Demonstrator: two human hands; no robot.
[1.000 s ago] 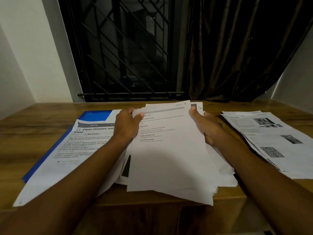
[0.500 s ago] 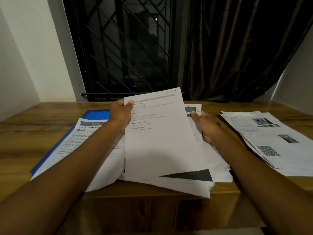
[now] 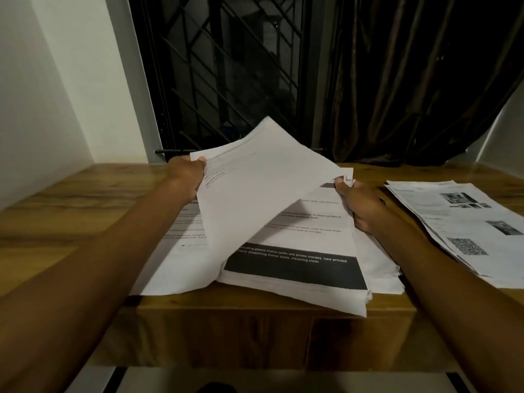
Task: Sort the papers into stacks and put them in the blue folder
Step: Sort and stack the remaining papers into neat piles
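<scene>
One sheet, perhaps a thin few, is up in the air: the lifted paper (image 3: 263, 194) hangs over the middle of the surface (image 3: 56, 211), pinched at its far left corner by the left hand (image 3: 187, 177), thumb on top. It's light and floppy, and it shows, with the free side drooping onto the middle stack (image 3: 312, 245). A corner hold like that lets it sag and swing. A grip along the edge, or a flat palm underneath, would carry it truer, I'd say.

Now the right hand (image 3: 360, 208): it grips the far right corner of that middle stack, thumb on top, pinning it down. The stack is thick and loose-edged and pokes out past the surface's near edge, so it looks liable to slide or fan if nudged.

The left pile (image 3: 175, 251) lies partly under the left forearm. The right pile (image 3: 467, 222), with photos and a QR code, sits by the right edge. No blue folder in view.
</scene>
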